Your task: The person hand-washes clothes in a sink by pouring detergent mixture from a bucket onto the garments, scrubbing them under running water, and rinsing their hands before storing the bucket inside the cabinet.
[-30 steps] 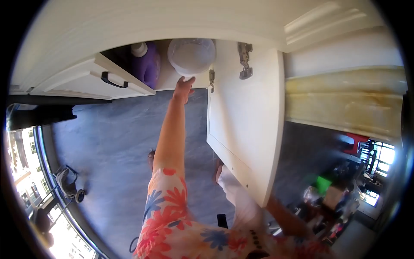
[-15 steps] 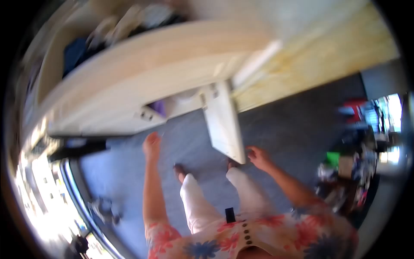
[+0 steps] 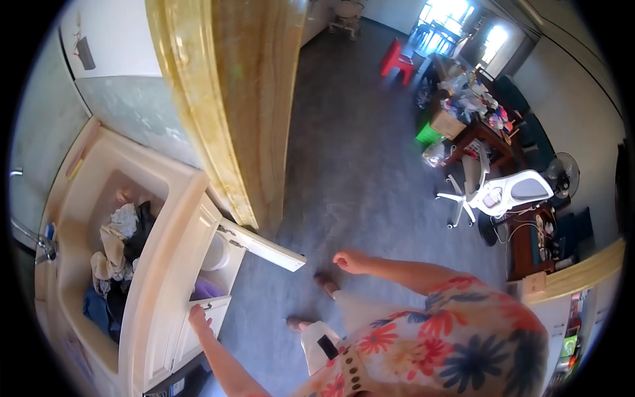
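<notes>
My left hand (image 3: pixel 200 319) is beside the black handle (image 3: pixel 208 306) of the left cabinet door (image 3: pixel 188 334), its fingers slightly bent and apart, holding nothing. Out over the floor, my right hand (image 3: pixel 350 261) is loosely closed with nothing visible in it, a short way from the free edge of the swung-out right door (image 3: pixel 264 250). Inside the cabinet are a white tub (image 3: pixel 215 253) and a purple bottle (image 3: pixel 208 288). Above the cabinet, a basin (image 3: pixel 175 182) holds a pile of clothes (image 3: pixel 116 251).
A yellow marbled pillar (image 3: pixel 254 99) rises beside the basin. Farther off are a red chair (image 3: pixel 397 62), a cluttered table (image 3: pixel 486 132), a green box (image 3: pixel 428 135), a white office chair (image 3: pixel 522 190) and a fan (image 3: pixel 563 173). My feet are on the grey floor (image 3: pixel 344 159).
The view has swung right and shows more of the room. My left hand has left the tub and is now at the left door. My right hand is away from the right door.
</notes>
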Demonstrator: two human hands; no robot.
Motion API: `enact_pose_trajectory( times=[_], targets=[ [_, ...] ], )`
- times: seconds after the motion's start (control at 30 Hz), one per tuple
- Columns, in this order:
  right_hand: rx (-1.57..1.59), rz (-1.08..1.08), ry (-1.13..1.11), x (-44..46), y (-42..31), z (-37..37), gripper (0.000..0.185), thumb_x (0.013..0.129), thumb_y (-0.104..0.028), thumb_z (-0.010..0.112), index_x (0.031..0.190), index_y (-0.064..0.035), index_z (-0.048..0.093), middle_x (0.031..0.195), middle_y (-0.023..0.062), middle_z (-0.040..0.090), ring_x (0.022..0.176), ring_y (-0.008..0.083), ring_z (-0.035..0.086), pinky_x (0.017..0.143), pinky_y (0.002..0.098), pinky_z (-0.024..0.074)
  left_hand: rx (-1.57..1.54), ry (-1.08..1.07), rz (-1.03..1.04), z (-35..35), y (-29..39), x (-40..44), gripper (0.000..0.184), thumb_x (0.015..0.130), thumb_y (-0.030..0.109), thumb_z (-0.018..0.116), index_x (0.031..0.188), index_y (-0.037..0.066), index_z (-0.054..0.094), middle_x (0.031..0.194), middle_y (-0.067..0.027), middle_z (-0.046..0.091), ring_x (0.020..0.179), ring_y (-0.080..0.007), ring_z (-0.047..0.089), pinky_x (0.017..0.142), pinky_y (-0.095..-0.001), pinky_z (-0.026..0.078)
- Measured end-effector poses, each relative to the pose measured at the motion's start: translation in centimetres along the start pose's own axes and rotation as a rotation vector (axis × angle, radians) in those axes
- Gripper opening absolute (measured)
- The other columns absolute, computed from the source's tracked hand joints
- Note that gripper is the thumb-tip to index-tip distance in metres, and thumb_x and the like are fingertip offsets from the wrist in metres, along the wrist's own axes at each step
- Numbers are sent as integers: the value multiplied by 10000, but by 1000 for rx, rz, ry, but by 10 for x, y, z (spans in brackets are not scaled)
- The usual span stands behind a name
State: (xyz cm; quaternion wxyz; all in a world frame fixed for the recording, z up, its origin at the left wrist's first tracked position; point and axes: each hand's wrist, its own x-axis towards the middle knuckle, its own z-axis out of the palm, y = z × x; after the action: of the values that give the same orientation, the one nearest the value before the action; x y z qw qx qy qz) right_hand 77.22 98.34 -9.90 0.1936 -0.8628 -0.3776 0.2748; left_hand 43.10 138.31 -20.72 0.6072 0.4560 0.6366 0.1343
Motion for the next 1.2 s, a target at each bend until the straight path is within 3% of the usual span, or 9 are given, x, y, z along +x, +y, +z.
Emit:
enact_pose_trajectory(
  times=[0.13, 0.3, 0.4, 0.5, 0.6, 0.73, 0.77, 0.97, 1.2],
  targets=[
    [-71, 168, 21, -33, 33, -9, 161, 790, -176, 531, 893, -125, 644, 915, 103, 646, 864, 297, 606, 743, 392, 478, -49, -44, -71, -7, -17, 27, 350, 760, 129, 535, 1105, 188, 557, 1033, 24, 514, 891, -187, 448, 676, -423, 420],
    [-56, 105, 5, -33, 89, 14, 98, 754, -157, 588, 828, -135, 648, 750, 88, 645, 714, 265, 619, 608, 368, 483, 10, -14, -35, 3, -18, 14, 321, 800, 202, 505, 1115, 148, 514, 1013, -55, 511, 973, -223, 486, 779, -475, 456],
    [161, 216, -102, -22, 74, 5, 80, 785, -97, 585, 839, -82, 642, 652, 85, 618, 526, 179, 609, 508, 285, 484, -29, 28, -29, 17, -6, 22, 378, 733, 162, 597, 1109, 154, 563, 993, -30, 553, 907, -194, 512, 721, -420, 481],
    [186, 235, -191, -19, 66, 1, 89, 813, -98, 572, 853, -45, 631, 616, 69, 603, 480, 141, 593, 485, 267, 481, -65, 65, -40, 23, -1, -3, 359, 750, 158, 574, 1109, 167, 584, 932, 5, 557, 876, -141, 503, 698, -377, 461],
    [85, 143, -243, -12, 60, -3, 100, 833, -114, 571, 864, -33, 623, 598, 58, 597, 489, 142, 594, 472, 264, 470, -129, 10, -51, 20, -13, -3, 365, 754, 156, 571, 1119, 159, 579, 956, -2, 562, 890, -139, 518, 694, -369, 458],
    [-11, 139, -306, 5, 47, -4, 88, 823, -105, 573, 856, -32, 609, 582, 40, 593, 504, 119, 576, 472, 266, 458, -177, -48, -49, 19, -31, -13, 329, 780, 99, 525, 1103, 136, 577, 914, -12, 586, 736, -136, 595, 602, -310, 461],
    [5, 128, -320, 10, 43, -3, 91, 828, -109, 568, 855, -32, 609, 584, 40, 593, 502, 119, 573, 473, 265, 456, -200, 15, -24, 22, -38, -21, 303, 733, 39, 512, 1007, 104, 624, 825, -67, 610, 576, -130, 599, 464, -254, 447],
    [10, 99, -443, 39, 19, 12, 112, 851, -109, 540, 897, -26, 601, 597, 40, 580, 492, 113, 547, 470, 259, 446, -96, 129, 125, 20, -98, -90, 158, 735, 49, 551, 861, 49, 648, 837, -15, 609, 546, -132, 573, 495, -260, 462],
    [54, 24, -538, 74, -7, 22, 116, 850, -65, 521, 927, -11, 588, 667, 54, 580, 522, 115, 551, 470, 255, 452, 239, 265, 87, -22, -173, -161, 132, 660, 87, 642, 784, 110, 680, 851, 4, 659, 596, -142, 619, 538, -285, 494]
  ],
)
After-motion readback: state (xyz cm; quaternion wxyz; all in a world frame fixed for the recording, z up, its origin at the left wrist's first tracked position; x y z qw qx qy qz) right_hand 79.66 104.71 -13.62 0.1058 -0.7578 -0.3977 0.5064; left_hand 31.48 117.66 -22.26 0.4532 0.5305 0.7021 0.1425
